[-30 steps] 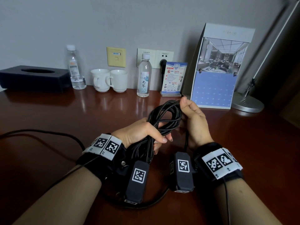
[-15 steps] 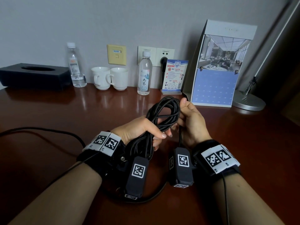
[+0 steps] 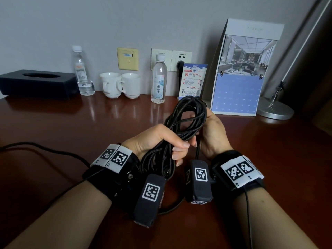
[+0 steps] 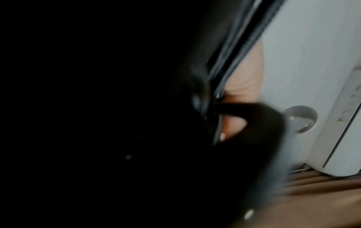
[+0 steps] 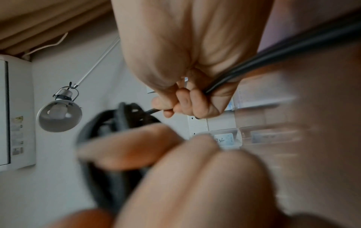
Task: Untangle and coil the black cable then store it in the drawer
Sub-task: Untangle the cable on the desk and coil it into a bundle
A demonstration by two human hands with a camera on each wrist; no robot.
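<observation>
Coiling's mostly done, I reckon: my left hand is clenched round the looped black rubber cable above the near desk, my right hand pinching its far loops, drawer not in sight.

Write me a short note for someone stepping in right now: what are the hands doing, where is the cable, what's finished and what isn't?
Left hand: fingers wrapped round the middle of the black cable bundle, holding it above the desk.
Right hand: fingers curled on the far side of the loops, gripping strands.
Cable: mostly gathered into loops between both hands; a tail hangs down and curves across the desk under the wrists.
Done: most of the coiling.
Left: take in the loose tail, tidy the coil, put it in the drawer. No drawer shows in any view, so you will have to find it first.
</observation>
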